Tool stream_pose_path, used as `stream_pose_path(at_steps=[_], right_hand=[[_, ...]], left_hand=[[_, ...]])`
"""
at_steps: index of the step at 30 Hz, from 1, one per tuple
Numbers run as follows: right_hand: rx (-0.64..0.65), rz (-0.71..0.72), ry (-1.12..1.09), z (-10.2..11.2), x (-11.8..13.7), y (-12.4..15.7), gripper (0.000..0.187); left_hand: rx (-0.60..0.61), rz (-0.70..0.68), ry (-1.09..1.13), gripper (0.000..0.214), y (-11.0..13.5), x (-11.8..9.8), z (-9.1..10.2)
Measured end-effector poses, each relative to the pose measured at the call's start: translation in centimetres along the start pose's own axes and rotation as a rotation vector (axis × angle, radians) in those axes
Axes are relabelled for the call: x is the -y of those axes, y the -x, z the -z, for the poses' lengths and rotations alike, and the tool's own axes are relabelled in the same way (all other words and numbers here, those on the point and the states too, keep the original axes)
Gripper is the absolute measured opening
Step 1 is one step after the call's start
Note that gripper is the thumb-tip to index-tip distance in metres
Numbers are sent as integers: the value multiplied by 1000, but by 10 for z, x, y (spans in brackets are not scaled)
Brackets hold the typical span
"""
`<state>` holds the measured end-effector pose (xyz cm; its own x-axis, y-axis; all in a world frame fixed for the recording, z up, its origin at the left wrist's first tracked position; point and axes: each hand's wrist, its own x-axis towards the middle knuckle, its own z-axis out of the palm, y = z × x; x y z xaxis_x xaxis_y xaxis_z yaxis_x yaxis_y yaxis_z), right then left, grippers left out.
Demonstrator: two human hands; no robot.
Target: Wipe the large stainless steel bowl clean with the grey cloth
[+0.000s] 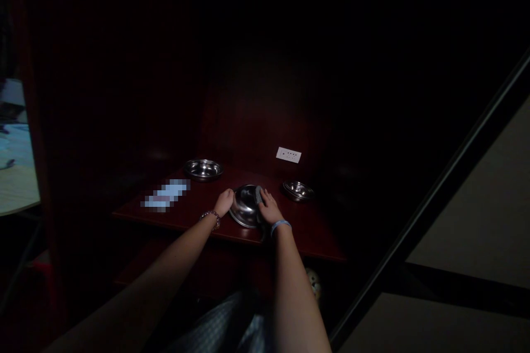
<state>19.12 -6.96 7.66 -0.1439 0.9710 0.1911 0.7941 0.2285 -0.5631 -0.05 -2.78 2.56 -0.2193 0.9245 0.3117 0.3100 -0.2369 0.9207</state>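
A shiny metal bowl is tilted on the dark red shelf, near its front edge. My left hand, with a beaded bracelet at the wrist, is closed on the bowl's left rim. On the bowl's right side, my right hand presses a grey cloth against the metal; a blue band is round that wrist. Part of the cloth is hidden under the right hand. A second metal bowl stands at the back left, and another metal bowl stands to the right.
A blurred-out pale flat thing lies on the shelf's left. On the back wall is a white socket plate. Dark panels rise on both sides. Below the shelf at right, a round pale object partly shows. At far left is a light tabletop.
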Motion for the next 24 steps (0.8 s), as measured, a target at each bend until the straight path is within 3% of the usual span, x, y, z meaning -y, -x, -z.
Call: stream_pose_path(at_steps=[6, 10, 18, 24], right_hand=[[-82, -60, -150, 0, -10, -3, 60], [-98, -70, -105, 2, -11, -6, 59], [-45, -73, -45, -1, 14, -9, 58], [7, 53, 54, -7, 33, -5, 59]], left_hand=[[2, 30, -26, 30, 8, -7, 6], [8, 32, -31, 31, 9, -10, 7], [33, 42, -29, 31, 8, -9, 5], [37, 28, -18, 31, 4, -3, 5]])
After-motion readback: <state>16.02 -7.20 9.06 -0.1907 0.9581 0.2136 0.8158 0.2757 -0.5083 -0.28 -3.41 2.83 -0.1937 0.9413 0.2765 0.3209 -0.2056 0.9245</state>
